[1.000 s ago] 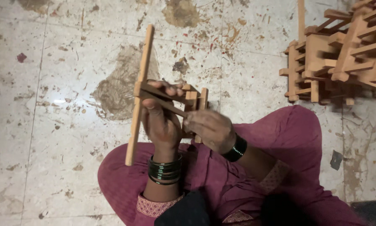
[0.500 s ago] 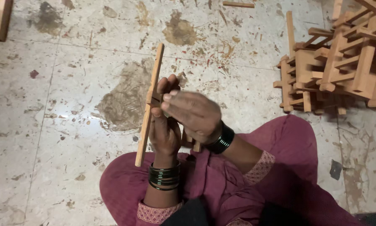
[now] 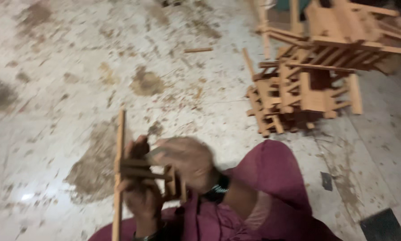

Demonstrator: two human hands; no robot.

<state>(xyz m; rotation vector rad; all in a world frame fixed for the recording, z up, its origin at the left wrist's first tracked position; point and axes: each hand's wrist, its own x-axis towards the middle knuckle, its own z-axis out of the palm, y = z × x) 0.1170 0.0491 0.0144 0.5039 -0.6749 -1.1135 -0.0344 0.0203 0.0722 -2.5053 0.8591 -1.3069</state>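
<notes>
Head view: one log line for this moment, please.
left hand: holds wooden frame | right hand: on frame, blurred | wooden frame pile: floor, right

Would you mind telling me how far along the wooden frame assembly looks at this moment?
Done: a heap of finished wooden frames lies on the floor. In hand: the left hand grips a partly built frame by its long stick, and the blurred right hand rests on its crosspieces. Left: a loose stick lies unused beyond.

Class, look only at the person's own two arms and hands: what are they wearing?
Both hands are bare and blurred. The right hand has a dark watch-like band with greenish glints at its wrist and a maroon sleeve with a paler patterned cuff. The left hand shows dark bangles at the frame's edge.
</notes>
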